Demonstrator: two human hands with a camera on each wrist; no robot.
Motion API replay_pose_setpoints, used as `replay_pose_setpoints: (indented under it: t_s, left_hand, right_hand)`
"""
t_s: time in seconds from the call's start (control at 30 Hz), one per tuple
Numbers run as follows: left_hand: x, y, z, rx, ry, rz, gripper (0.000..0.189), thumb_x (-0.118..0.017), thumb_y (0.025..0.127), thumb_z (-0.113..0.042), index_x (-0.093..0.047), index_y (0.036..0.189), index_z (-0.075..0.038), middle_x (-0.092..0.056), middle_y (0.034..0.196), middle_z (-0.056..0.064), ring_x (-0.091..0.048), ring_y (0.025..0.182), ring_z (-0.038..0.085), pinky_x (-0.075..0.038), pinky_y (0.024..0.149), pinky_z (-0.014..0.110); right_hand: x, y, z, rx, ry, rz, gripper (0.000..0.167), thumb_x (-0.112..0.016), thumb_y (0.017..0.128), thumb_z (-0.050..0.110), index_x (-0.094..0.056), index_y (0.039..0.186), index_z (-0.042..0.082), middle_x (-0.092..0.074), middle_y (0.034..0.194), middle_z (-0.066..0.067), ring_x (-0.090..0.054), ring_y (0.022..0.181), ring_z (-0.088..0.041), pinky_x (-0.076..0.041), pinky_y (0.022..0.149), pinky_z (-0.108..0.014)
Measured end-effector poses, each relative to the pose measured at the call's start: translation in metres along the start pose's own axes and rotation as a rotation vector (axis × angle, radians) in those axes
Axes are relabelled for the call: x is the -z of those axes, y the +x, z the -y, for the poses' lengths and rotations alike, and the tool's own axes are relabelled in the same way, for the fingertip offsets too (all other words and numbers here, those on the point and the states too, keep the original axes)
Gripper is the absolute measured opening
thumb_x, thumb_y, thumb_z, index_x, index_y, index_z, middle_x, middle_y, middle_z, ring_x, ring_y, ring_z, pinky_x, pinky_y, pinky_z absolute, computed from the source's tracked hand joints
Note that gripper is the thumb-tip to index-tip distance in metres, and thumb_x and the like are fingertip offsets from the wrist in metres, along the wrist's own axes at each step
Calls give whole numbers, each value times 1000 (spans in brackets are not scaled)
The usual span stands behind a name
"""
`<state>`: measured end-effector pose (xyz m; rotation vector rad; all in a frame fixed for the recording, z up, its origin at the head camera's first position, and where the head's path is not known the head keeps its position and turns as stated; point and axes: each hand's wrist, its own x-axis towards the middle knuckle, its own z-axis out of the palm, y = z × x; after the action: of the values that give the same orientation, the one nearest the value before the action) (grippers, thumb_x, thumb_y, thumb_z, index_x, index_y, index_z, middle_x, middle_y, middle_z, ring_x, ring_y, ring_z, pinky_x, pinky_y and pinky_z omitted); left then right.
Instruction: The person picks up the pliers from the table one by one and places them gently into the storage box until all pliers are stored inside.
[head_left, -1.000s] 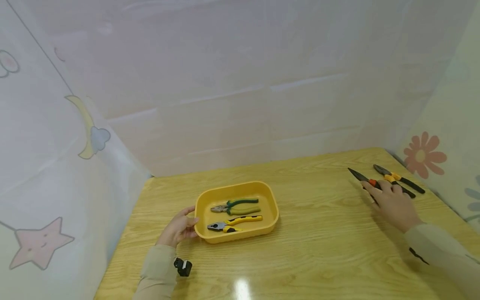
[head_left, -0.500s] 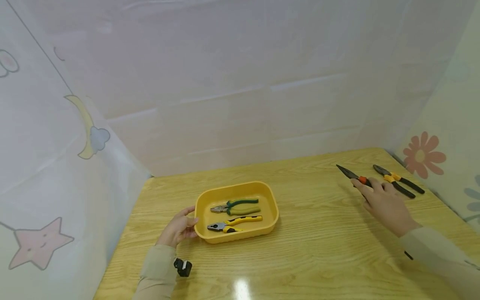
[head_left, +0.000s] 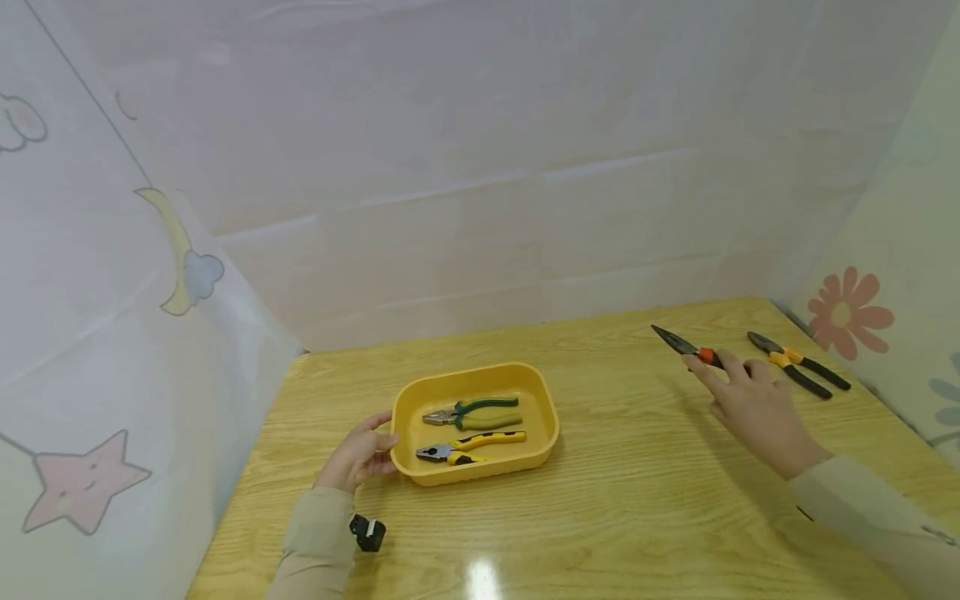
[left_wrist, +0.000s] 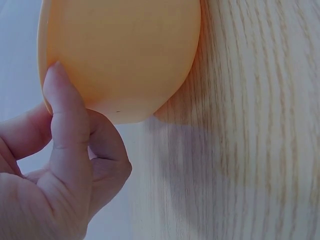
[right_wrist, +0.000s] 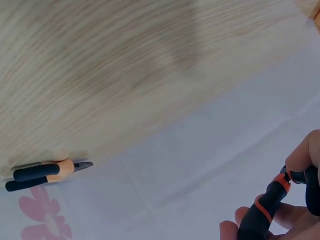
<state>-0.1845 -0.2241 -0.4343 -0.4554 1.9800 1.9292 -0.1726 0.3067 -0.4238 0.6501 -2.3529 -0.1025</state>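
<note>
My left hand point(head_left: 360, 457) pinches the left rim of a yellow tray point(head_left: 551, 429), thumb over the edge and fingers outside. In the tray lie green-handled pliers point(head_left: 487, 421) and, nearer me, yellow-and-black combination pliers point(head_left: 442, 452). My right hand point(head_left: 761, 412) grips long-nose pliers point(head_left: 678, 342) by the handles, their dark pointed nose facing up and left. The right wrist view shows fingers curled round black-and-red handles point(right_wrist: 265, 210); the nose is out of sight there. Beyond that hand, pliers with black-and-orange handles point(head_left: 795, 367) lie on the table.
The wooden table point(head_left: 615, 508) runs to a pale sheet point(head_left: 487, 208) at the back. Patterned sheets stand on both sides, with a red flower point(head_left: 847, 312) on the right. A small black device point(head_left: 367, 532) is at my left cuff.
My right hand has moved left with the long-nose pliers, away from the black-and-orange pliers, and appears to have risen off the table. The left hand and tray have stayed in place.
</note>
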Motion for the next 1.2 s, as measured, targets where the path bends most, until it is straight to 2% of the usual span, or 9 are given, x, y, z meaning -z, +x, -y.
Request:
replay_pose_setpoints:
  t_s: [0.23,0.5,0.57,0.63,0.67,0.73,0.8,0.87,1.2]
  left_hand:
    - [-1,0,0,1,1,-8,53,-47,98,3,-32,149,-2,-52,90,13,-52,65,15,-51,49,23]
    - [-1,0,-1,9,-12,-5,55,-48,98,3,-30,150,-2,-51,91,13,-54,67,15,-53,51,24]
    - [-1,0,-1,8,-14,-7,55,-48,98,3,-30,150,-2,-52,91,14,-54,67,15,-53,52,25]
    - [-1,0,-1,8,-17,-6,55,-48,98,3,-30,150,-2,-52,92,14,-54,67,15,-53,52,25]
    - [-1,0,-1,7,-16,-4,55,-48,98,3,-29,150,-2,-51,92,14,-54,67,15,-53,52,25]
    - [-1,0,0,7,-18,-5,55,-48,98,4,-29,150,-1,-51,92,14,-54,67,16,-53,52,25]
    - [-1,0,0,8,-18,-6,55,-47,98,4,-30,150,-1,-51,92,14,-54,66,16,-53,52,25]
    - [-1,0,0,7,-18,-10,54,-47,98,4,-31,149,-2,-51,91,14,-54,66,15,-53,52,25]
    - [0,0,0,10,-13,-22,52,-48,98,3,-33,148,-2,-51,91,14,-53,66,15,-52,51,24]
  right_hand:
    - [4,7,6,48,-45,-9,74,4,101,47,-50,139,13,-52,113,-28,-46,69,-42,-31,37,-38]
    - [4,14,15,62,-27,-9,72,3,102,44,-51,138,13,-52,117,-30,-47,70,-44,-29,39,-37]
    - [5,16,17,66,-21,-2,45,-28,107,36,-50,139,13,-52,119,-30,-48,72,-46,-30,39,-37]
    - [5,17,19,70,-11,-3,46,-58,96,23,-49,140,13,-52,121,-31,-49,75,-48,-31,39,-38]
    - [5,18,20,74,-8,-6,48,-59,95,21,-49,141,13,-51,122,-31,-49,76,-48,-32,39,-39]
    - [5,20,22,79,0,-17,48,-57,95,19,-48,141,13,-51,122,-31,-49,77,-49,-34,39,-40]
    - [4,22,24,86,-2,-35,43,-30,105,28,-49,141,13,-51,122,-31,-49,75,-48,-33,38,-39]
    - [3,23,26,89,0,-51,65,-2,102,36,-50,139,13,-51,121,-31,-48,73,-47,-31,38,-39]
    - [5,28,34,91,30,-62,63,-4,103,32,-54,136,12,-50,123,-30,-50,74,-47,-33,40,-41]
